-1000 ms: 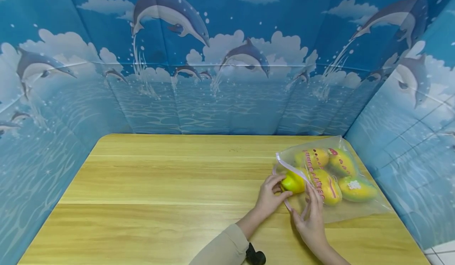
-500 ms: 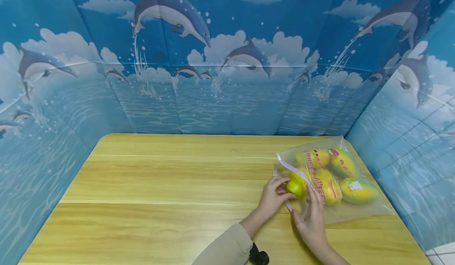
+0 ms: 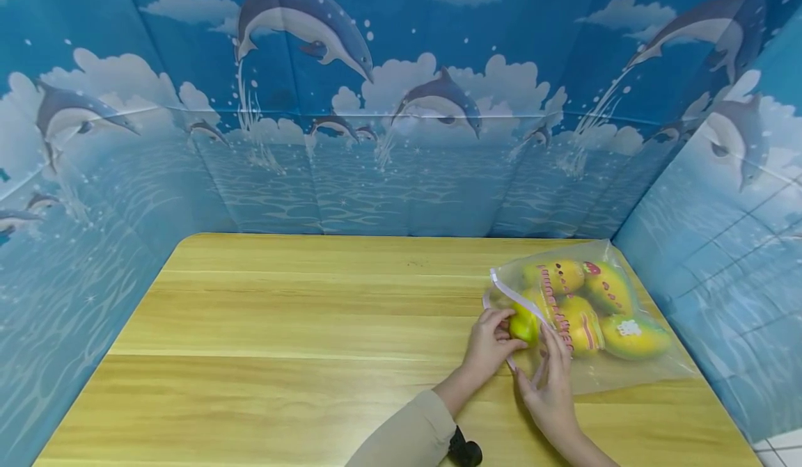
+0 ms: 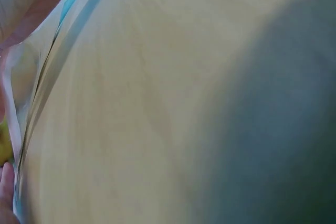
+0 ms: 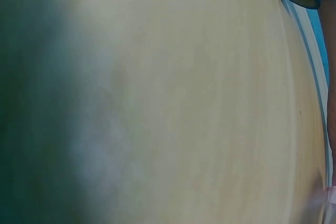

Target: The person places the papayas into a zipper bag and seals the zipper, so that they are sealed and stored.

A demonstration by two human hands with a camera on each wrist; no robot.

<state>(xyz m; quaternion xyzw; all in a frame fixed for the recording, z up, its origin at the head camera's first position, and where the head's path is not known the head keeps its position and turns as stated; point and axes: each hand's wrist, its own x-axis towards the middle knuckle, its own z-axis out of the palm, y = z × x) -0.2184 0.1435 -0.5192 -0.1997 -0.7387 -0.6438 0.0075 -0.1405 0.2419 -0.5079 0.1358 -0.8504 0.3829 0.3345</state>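
Note:
A yellow-green mango (image 3: 523, 325) lies at the mouth of a clear zip bag (image 3: 595, 373) on the right side of the table. My left hand (image 3: 485, 349) grips its near end with thumb and fingers, partly inside the opening. My right hand (image 3: 551, 390) holds the bag's lip, fingers on the upper edge and thumb lower down. Inside the bag lie several mangoes (image 3: 635, 338), seen through printed plastic. In the left wrist view only a sliver of yellow fruit (image 4: 4, 142) and the bag's pale edge (image 4: 14, 114) show at the left.
The wooden table (image 3: 282, 328) extends to the left of the bag. A dolphin-print curtain (image 3: 401, 188) stands behind and at both sides. A small black device (image 3: 465, 447) sits by the left sleeve (image 3: 407, 432).
My left hand has moved slightly right, pushing the mango deeper into the bag's mouth. The right hand has stayed nearly in place on the bag's lip.

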